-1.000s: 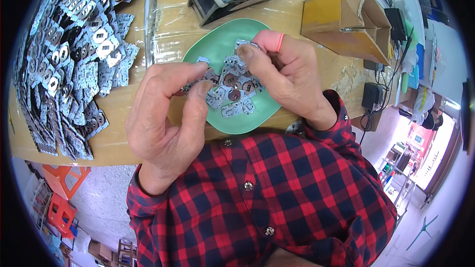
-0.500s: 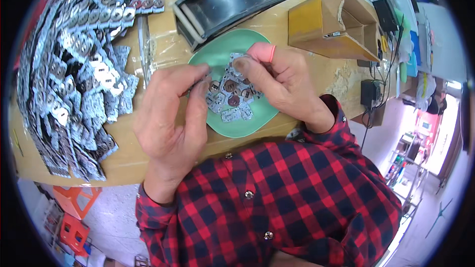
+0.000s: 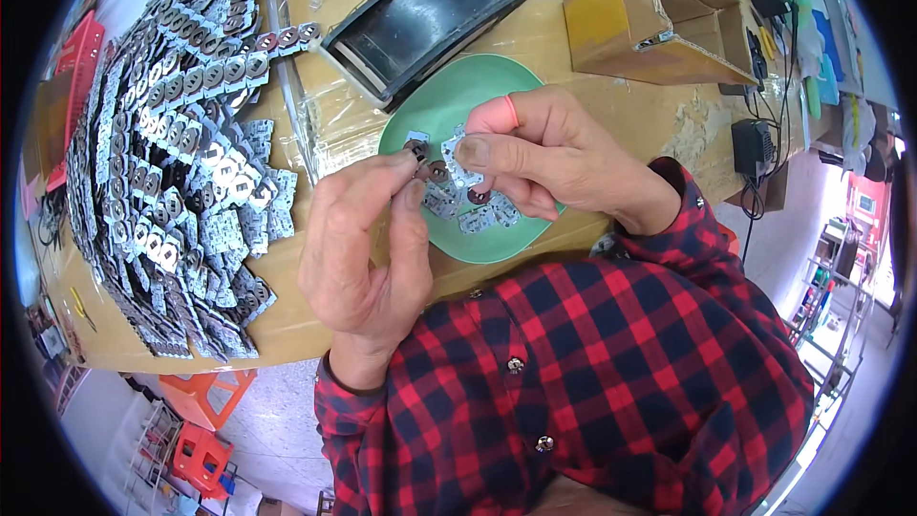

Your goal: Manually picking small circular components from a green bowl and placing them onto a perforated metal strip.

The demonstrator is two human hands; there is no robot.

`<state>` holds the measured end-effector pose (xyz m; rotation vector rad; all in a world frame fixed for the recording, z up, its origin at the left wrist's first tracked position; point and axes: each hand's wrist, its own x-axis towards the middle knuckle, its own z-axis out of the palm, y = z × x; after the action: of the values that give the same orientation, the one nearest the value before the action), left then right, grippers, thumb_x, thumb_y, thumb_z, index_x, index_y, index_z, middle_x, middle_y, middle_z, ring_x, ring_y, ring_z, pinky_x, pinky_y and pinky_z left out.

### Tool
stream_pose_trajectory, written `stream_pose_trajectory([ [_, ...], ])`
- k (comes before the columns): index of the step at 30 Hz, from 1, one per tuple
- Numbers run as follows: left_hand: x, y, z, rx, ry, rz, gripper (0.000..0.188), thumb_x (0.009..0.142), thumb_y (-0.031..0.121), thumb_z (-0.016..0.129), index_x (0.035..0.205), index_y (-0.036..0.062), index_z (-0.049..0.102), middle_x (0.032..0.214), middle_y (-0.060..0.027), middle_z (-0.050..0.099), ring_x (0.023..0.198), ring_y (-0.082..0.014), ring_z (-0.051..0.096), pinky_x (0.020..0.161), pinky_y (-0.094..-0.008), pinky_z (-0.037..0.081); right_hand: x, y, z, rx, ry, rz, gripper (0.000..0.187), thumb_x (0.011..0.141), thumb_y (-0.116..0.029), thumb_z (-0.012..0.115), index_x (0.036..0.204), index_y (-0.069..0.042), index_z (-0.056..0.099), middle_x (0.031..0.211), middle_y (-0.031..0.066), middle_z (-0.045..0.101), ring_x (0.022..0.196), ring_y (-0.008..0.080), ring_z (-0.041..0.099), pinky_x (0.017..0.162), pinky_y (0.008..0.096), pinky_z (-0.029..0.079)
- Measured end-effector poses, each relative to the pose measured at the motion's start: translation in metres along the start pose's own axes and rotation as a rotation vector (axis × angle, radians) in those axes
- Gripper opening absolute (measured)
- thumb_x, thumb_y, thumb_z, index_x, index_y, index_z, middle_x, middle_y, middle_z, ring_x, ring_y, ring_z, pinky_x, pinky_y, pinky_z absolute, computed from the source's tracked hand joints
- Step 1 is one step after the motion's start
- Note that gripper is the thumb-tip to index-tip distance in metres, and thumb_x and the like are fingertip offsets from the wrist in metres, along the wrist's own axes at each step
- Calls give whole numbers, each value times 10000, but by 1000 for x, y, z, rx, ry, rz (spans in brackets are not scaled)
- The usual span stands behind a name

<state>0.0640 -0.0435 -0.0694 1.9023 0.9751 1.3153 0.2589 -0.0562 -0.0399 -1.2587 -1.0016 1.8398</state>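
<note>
Above a green plastic plate (image 3: 482, 86), both my hands are raised close together. Thumb and index fingertip of my left hand (image 3: 361, 244) pinch a small circuit board (image 3: 417, 141) with a dark round part on it. My right hand (image 3: 568, 148), a pink band around its index finger, grips another small circuit board (image 3: 457, 170) between thumb and fingers, pale side showing. Below them in the plate lie several loose circuit boards (image 3: 478, 220), some with round brown or dark parts. My fingers partly hide these.
A large heap of circuit board strips (image 3: 181, 172) covers the table's left side. Beyond the plate sits a black curved tray (image 3: 439, 14). An open cardboard box (image 3: 611, 24) stands at the far right, with black adapters (image 3: 755, 148) and cables beside it. Orange stools (image 3: 201, 459) are on the floor.
The view has shifted, so the scene sits differently in the picture. My left fingertips now show a board with a round part, and the right hand's board is tilted pale side up.
</note>
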Motion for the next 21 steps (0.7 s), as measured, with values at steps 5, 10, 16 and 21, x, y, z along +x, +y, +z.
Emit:
stream_pose_trajectory([
  [5,0,2,-4,4,17,2,267,755,-132,681,1000,-35,638,882,-166,671,777,-254,662,688,-308,525,0,-1,2,-16,27,-11,246,955,-161,572,764,-9,600,496,-25,450,382,33,361,379,209,293],
  [10,-3,2,-7,-29,-69,-5,204,847,-132,592,1049,-101,590,977,-204,622,784,-215,660,689,-279,561,1,2,1,-119,27,-93,246,951,-166,576,748,-29,603,489,-37,431,396,21,341,380,205,278],
  [16,-1,6,-5,-37,-2,-53,273,738,-152,668,983,-37,628,842,-161,662,748,-257,654,654,-304,520,2,2,2,-101,31,-90,245,955,-182,581,774,-21,615,519,-29,461,415,20,362,396,194,289],
  [21,2,6,-4,-59,-18,5,283,727,-152,662,981,-33,627,834,-165,659,729,-264,652,637,-305,517,0,2,6,-136,54,-149,216,958,-186,584,832,-16,629,590,-16,518,461,21,422,406,191,313],
])
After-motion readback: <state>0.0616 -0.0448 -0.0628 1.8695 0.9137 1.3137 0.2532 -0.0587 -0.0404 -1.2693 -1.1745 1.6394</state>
